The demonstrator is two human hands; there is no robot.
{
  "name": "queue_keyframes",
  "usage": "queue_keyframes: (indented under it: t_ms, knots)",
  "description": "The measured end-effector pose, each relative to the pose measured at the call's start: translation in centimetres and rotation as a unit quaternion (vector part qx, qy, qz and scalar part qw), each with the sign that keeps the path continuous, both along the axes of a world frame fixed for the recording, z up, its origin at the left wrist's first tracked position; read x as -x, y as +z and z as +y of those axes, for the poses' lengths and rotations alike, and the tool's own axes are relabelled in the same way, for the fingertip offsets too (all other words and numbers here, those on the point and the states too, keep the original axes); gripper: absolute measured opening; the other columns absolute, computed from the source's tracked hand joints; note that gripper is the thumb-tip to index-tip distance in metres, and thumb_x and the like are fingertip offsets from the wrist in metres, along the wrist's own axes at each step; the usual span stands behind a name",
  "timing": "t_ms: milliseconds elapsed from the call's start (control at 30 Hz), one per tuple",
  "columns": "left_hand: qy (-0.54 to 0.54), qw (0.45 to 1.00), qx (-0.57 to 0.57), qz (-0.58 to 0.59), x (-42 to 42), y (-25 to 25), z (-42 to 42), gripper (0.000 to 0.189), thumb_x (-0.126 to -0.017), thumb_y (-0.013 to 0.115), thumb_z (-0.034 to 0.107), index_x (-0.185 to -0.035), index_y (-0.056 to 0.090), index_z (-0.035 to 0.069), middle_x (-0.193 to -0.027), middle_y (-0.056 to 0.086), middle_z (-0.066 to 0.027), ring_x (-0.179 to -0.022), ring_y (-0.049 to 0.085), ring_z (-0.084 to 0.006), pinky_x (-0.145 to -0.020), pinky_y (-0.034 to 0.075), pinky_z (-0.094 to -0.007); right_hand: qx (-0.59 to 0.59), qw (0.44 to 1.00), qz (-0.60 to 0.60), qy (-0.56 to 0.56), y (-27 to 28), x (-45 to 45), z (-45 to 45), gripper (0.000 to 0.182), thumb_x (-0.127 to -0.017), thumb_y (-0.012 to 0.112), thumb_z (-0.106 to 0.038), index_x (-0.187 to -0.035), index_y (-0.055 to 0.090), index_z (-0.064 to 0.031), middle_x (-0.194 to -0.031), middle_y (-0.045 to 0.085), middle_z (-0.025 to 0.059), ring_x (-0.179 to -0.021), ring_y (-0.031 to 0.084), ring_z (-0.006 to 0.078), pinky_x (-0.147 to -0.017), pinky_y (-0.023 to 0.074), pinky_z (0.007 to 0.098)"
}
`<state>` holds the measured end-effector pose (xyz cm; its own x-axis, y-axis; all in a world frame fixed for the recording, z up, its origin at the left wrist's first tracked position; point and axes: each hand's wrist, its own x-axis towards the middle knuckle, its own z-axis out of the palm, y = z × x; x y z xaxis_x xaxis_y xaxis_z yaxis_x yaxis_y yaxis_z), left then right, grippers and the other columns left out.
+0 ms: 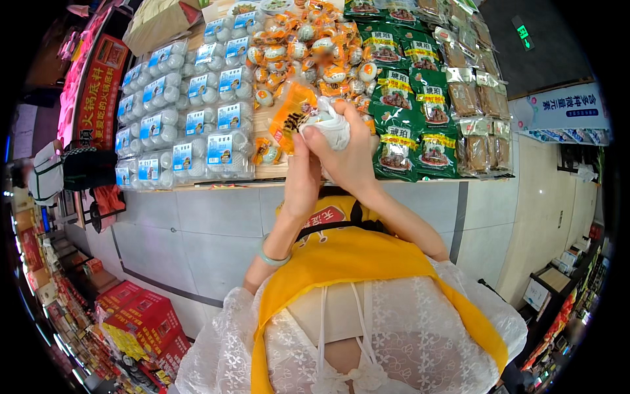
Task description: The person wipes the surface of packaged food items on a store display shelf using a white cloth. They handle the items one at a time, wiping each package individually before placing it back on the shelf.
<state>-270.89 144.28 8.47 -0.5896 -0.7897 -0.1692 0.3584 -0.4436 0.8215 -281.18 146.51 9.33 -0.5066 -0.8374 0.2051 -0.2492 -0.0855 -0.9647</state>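
Both hands are raised together above the front of a display table. My left hand (301, 172), with a pale green bangle on its wrist, pinches an orange-and-clear plastic egg wrapper (291, 115) at its lower edge. A white cloth or tissue (337, 132) is in my right hand (352, 157), bunched against the egg end of the wrapper and partly covering a pale egg (315, 118). Behind them lies a heap of orange-wrapped eggs (295, 49). One more wrapped egg (267, 151) rests near the table's front edge, left of my left hand.
Clear plastic egg cartons (219, 152) with blue labels are stacked at the left. Green food pouches (393, 152) and vacuum-packed brown food (477, 147) fill the right. A cardboard box (157, 27) stands at the back left. Red cartons (142, 320) sit on the floor behind, at left.
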Motion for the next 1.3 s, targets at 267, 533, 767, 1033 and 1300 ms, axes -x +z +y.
queue_keyframes:
  t_ms: [267, 533, 767, 1033, 1300]
  knots:
    - [-0.025, 0.998, -0.012, 0.049, 0.1, -0.2, -0.2, 0.053, -0.098, 0.024, 0.040, -0.137, 0.028, 0.004, -0.137, 0.038, -0.0079, -0.127, 0.036, -0.0214, -0.104, 0.026, -0.0400, -0.005, 0.993, -0.073, 0.090, -0.5, 2.3, -1.5, 0.029, -0.083, 0.061, -0.026, -0.074, 0.056, 0.0010, -0.063, 0.058, 0.0077, -0.055, 0.051, 0.0113, -0.052, 0.0400, 0.0264]
    - [-0.016, 0.982, -0.142, 0.120, 0.9, 3.0, -1.4, 0.052, -0.098, 0.020, 0.043, -0.136, 0.032, 0.009, -0.138, 0.039, -0.0045, -0.123, 0.038, -0.0172, -0.097, 0.031, -0.0331, -0.033, 0.963, -0.244, 0.112, 0.8, 2.5, -0.1, 0.020, -0.091, 0.052, -0.017, -0.080, 0.055, -0.0006, -0.062, 0.052, -0.0009, -0.059, 0.047, 0.0032, -0.050, 0.0357, 0.0206]
    - [-0.014, 0.979, -0.117, 0.167, 1.5, 3.9, -1.7, 0.055, -0.098, 0.016, 0.041, -0.139, 0.026, 0.006, -0.144, 0.029, -0.0067, -0.130, 0.031, -0.0214, -0.108, 0.024, -0.0361, 0.040, 0.982, -0.180, 0.040, 0.9, 0.2, 1.0, 0.017, -0.079, 0.066, -0.009, -0.083, 0.050, -0.0035, -0.069, 0.055, 0.0001, -0.066, 0.051, 0.0038, -0.055, 0.0413, 0.0209]
    - [0.008, 0.993, -0.089, 0.076, 1.2, 2.4, -1.7, 0.057, -0.098, 0.015, 0.044, -0.131, 0.038, 0.003, -0.139, 0.038, -0.0065, -0.122, 0.040, -0.0188, -0.101, 0.032, -0.0337, 0.047, 0.994, -0.074, 0.070, -1.5, 1.7, 0.7, 0.021, -0.074, 0.071, -0.008, -0.080, 0.052, -0.0027, -0.070, 0.058, 0.0021, -0.065, 0.056, 0.0048, -0.053, 0.0432, 0.0210]
    - [0.013, 0.997, -0.001, -0.080, 1.2, -2.7, -0.2, 0.037, -0.096, 0.043, 0.035, -0.114, 0.051, 0.003, -0.108, 0.058, -0.0046, -0.091, 0.056, -0.0115, -0.077, 0.045, -0.0281, -0.073, 0.945, -0.314, 0.050, -4.2, 3.4, 3.6, 0.016, -0.087, 0.061, -0.016, -0.087, 0.057, -0.0010, -0.061, 0.055, 0.0029, -0.047, 0.049, 0.0076, -0.041, 0.0385, 0.0232]
